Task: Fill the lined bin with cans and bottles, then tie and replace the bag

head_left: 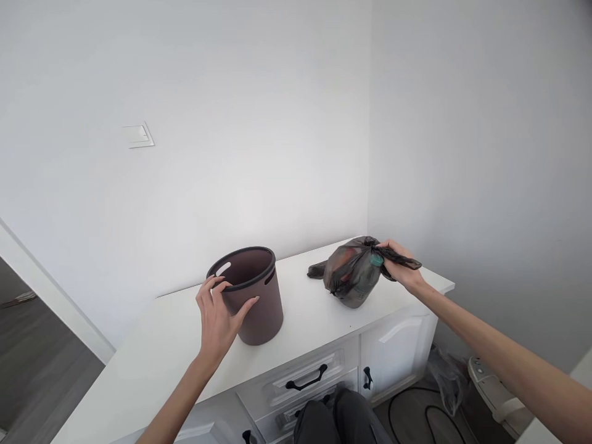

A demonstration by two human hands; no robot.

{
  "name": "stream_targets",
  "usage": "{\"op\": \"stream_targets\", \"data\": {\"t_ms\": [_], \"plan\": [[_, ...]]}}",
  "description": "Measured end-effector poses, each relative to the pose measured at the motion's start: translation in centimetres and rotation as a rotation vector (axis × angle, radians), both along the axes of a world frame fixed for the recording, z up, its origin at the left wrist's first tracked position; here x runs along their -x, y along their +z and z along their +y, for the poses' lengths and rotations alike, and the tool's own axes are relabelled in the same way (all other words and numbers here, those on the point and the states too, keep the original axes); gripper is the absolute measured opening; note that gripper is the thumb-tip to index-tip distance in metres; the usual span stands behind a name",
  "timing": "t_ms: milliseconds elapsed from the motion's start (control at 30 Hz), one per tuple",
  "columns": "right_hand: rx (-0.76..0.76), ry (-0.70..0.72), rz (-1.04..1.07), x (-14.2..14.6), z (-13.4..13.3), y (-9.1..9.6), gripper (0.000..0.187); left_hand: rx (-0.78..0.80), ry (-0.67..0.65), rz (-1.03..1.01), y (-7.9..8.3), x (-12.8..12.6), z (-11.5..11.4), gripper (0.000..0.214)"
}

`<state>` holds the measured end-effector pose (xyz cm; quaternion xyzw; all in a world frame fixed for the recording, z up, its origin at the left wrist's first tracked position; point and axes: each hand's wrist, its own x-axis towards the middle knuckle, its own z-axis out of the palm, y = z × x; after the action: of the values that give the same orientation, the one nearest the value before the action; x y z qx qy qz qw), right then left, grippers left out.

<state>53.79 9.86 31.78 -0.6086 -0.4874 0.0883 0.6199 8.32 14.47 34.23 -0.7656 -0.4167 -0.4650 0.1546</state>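
Observation:
A brown-purple trash bin (261, 317) with a black rim and handle slots stands upright on the white cabinet top. My left hand (217, 317) grips its near left rim, fingers hooked over the edge and thumb against the outer wall. To the right is a dark see-through garbage bag (349, 274), filled and gathered at its neck, with a teal-capped item showing through. My right hand (401, 264) is closed around the gathered neck, loose ends sticking out past the fingers. A dark bundled piece of plastic (317, 270) lies at the bag's left side.
The white cabinet (185, 333) has black-handled drawers and doors, and walls meet behind it. My knees (340, 419) are close to its front. A cable (430, 407), a clear plastic bag (446, 379) and a whitish appliance (494, 394) are on the floor at right.

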Motion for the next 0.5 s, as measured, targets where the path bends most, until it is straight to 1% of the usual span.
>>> {"op": "stream_targets", "data": {"t_ms": [100, 200, 400, 500], "plan": [[0.085, -0.029, 0.107, -1.7, 0.4, -3.7, 0.020, -0.019, 0.029, 0.016, 0.3, -0.9, 0.9, 0.057], [0.122, -0.026, 0.190, -3.9, 0.9, -6.0, 0.022, -0.024, 0.055, 0.025, 0.4, -1.5, 1.6, 0.056], [0.227, -0.011, 0.257, -7.3, 1.2, -9.0, 0.021, 0.001, 0.066, 0.011, 0.4, -2.1, 1.8, 0.058], [0.224, -0.075, 0.251, -8.2, 0.9, -9.9, 0.020, 0.019, 0.054, 0.026, 0.5, -2.1, 1.6, 0.060]]}}
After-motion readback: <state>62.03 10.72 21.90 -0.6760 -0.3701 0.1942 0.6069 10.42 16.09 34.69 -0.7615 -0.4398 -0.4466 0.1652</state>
